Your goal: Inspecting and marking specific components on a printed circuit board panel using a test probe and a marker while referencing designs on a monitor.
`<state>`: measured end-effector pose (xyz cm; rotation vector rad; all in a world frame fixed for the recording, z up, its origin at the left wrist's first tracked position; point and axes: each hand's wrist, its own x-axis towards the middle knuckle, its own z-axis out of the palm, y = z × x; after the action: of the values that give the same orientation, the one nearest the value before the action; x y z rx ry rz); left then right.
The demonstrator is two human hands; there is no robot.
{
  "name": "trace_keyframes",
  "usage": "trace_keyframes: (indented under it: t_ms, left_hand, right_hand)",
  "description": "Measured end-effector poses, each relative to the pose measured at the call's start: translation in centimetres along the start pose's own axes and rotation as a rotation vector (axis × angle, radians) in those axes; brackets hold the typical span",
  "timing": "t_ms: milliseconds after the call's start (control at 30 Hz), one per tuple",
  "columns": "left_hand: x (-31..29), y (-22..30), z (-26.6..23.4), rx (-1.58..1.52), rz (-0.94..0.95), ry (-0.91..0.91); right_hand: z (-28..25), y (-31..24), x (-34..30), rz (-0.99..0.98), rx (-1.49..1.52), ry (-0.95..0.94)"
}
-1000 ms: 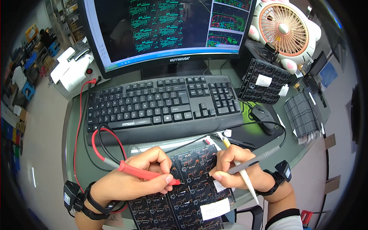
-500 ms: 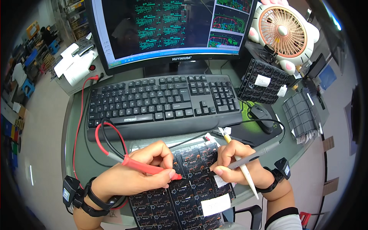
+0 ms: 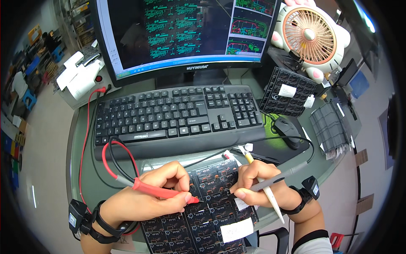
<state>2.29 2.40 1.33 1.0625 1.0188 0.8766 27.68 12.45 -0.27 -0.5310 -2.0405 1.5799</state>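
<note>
Thumb and forefinger of your left hand (image 3: 152,204) pinched a red pen-shaped plastic test probe (image 3: 163,193) near its tip, its long axis running rightward and slightly back toward you. Your right hand (image 3: 282,194) pinched a slim grey pen-shaped probe (image 3: 289,173) between thumb and fingers; this one pointed left and toward you, its tail up by a black cable. Across it, in the same grip, lay a white stick-shaped tool with a yellow band (image 3: 275,206), running from the far left to the near right.

Both probes' tips sat over a black rectangular circuit-board panel (image 3: 207,218), just in front of you; contact was too small to tell. The panel's long columns ran away from you, the far end leaning slightly left. A white paper label (image 3: 237,230) lay on its near right part. Beyond it sat a black plastic keyboard (image 3: 182,114), then a black-framed monitor (image 3: 177,42).
</note>
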Motion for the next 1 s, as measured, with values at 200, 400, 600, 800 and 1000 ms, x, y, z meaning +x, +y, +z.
trace_keyframes:
  t_ms: [200,400,600,800,1000]
  left_hand:
    - [0.1,0.7,0.5,0.004,-0.037,0.032]
    - [-0.5,2.5,0.9,-0.006,0.075,-0.061]
    - [-1.4,0.6,0.6,-0.236,0.172,0.131]
    - [-3.3,-0.9,-3.8,-0.042,0.56,0.486]
    - [-0.9,-3.2,-4.4,0.556,0.359,0.715]
  right_hand:
    - [-0.2,-1.1,0.3,0.077,-0.002,0.076]
    - [-0.1,-4.4,4.8,-0.03,-0.367,-0.113]
    - [3.5,-6.3,6.6,-0.159,-0.231,-0.065]
    - [3.0,-5.1,-0.7,-0.35,-0.563,-0.258]
    - [4.4,-6.1,-5.8,-0.507,-0.908,-0.422]
